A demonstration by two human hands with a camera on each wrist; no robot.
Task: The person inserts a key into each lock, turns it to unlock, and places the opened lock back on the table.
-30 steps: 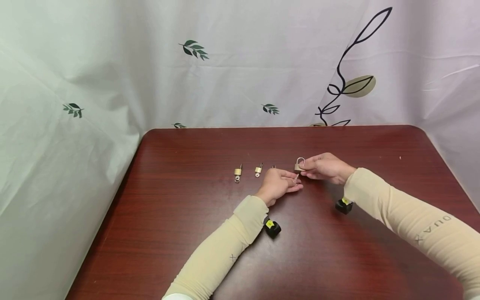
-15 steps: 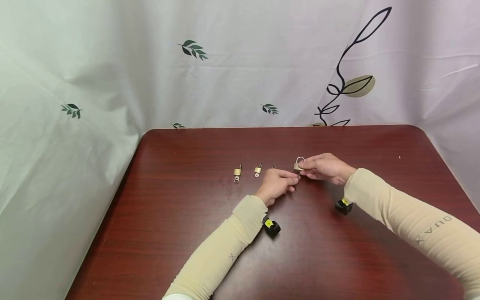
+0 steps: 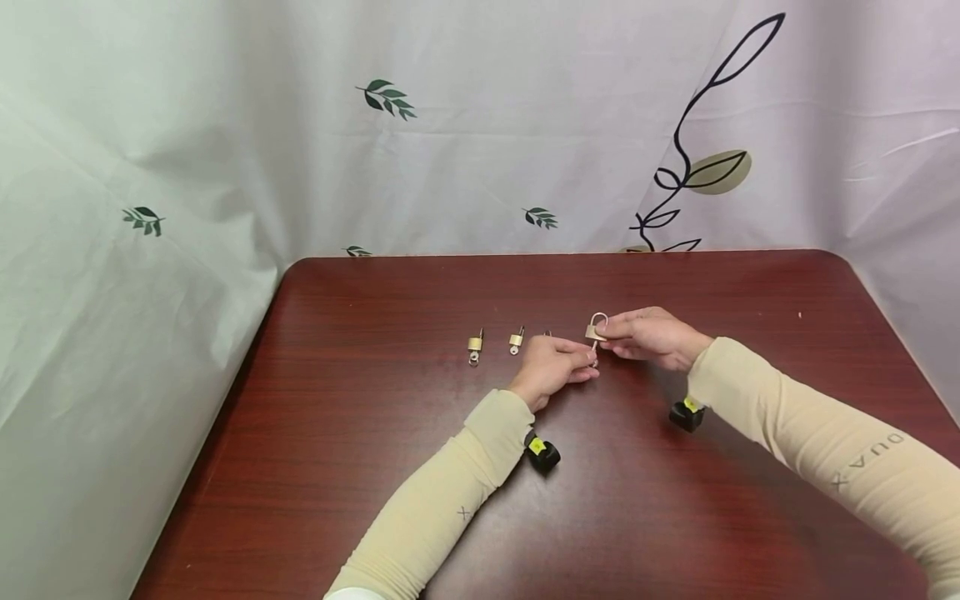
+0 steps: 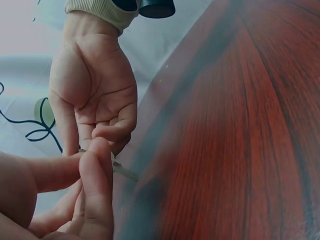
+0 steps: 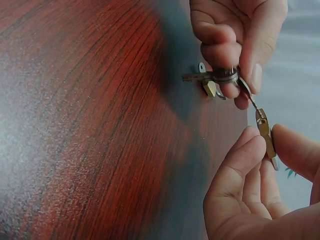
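A small brass padlock (image 3: 592, 332) with its shackle upward is pinched between thumb and fingers of my right hand (image 3: 654, 335). My left hand (image 3: 553, 367) pinches a key (image 5: 247, 92) that points at the padlock's underside. In the right wrist view the key's tip meets the padlock's end; how deep it sits I cannot tell. A second key (image 5: 196, 77) hangs from the same ring (image 5: 227, 76), beside the left fingers. The left wrist view shows this loose key (image 4: 126, 172) sticking out past the fingertips, while the padlock is mostly hidden there.
Two brass padlocks, a left one (image 3: 475, 344) and a middle one (image 3: 516, 341), lie with keys on the dark red table (image 3: 360, 433). Another padlock (image 3: 547, 333) is mostly hidden behind my left hand. A patterned white curtain (image 3: 465, 167) stands behind the table.
My left fingers shift at the key: they first spread, then draw together near the padlock, and now sit slightly lower, with the key showing beneath it. My right hand stays almost still.
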